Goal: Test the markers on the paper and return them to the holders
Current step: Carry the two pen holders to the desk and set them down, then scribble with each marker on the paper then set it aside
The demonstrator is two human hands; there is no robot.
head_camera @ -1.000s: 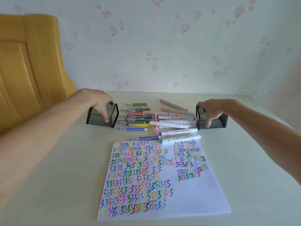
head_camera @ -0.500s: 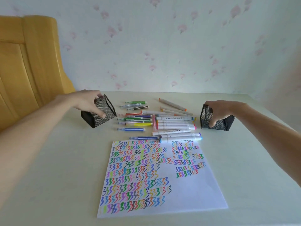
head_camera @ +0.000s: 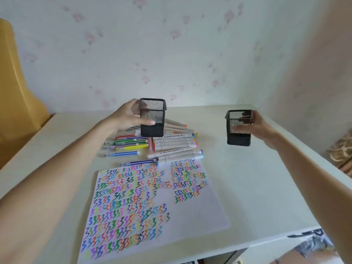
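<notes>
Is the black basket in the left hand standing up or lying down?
Standing up. The left mesh holder has its open rim on top and its base below, gripped by the left hand. It looks empty through the mesh.

**Item count, desk surface**

Mesh holders: two. The left holder point(head_camera: 152, 119) stands upright at about 11 o'clock from the paper, the right holder point(head_camera: 239, 127) upright at about 1 o'clock.

Hands: two, the left hand point(head_camera: 129, 116) and the right hand point(head_camera: 256, 128), one gripping each holder.

Paper point(head_camera: 152, 210): one sheet, covered in coloured zigzag marks.

Markers point(head_camera: 162, 143): one loose pile at 12 o'clock from the sheet, of thin coloured pens and thick white-barrelled ones. Roughly twenty; overlap prevents an exact count.

Table point(head_camera: 266, 187): one.
</notes>
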